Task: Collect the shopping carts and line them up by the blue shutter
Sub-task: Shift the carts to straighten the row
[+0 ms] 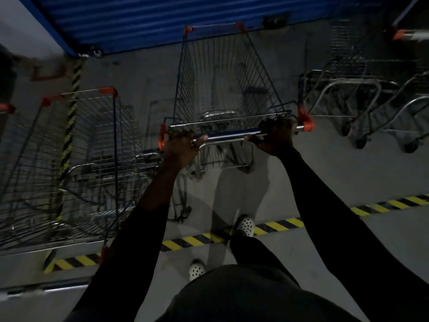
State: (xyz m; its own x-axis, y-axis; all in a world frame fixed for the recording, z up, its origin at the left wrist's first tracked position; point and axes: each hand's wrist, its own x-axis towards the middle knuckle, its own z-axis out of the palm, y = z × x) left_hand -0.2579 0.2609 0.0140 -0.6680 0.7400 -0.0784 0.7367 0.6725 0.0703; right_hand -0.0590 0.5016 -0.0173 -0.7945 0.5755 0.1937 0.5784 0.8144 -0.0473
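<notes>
While both hands are wrapped around its blue and chrome push bar (232, 135), the silver wire shopping cart with orange corner caps (220, 73) stands in the upper middle of the frame, its far end near the blue corrugated metal shutter (139, 19) that runs across the top edge; whether the two touch cannot be told. The left hand (180, 145) has its grip closed on the bar's left end, fingers curled over the top and thumb along the bar. The right hand (275, 133) has its grip closed on the right end, just inside the orange cap. At the left of the frame a second wire cart (92, 140) stands beside the held one, also pointing toward the shutter. At the upper right are nested wire carts (348, 89), blurred and dim. Yellow and black striped tape (190, 240) crosses the grey concrete floor (325, 173) below the carts, and white perforated clogs (246, 225) show at the lower middle, one touching the tape.
</notes>
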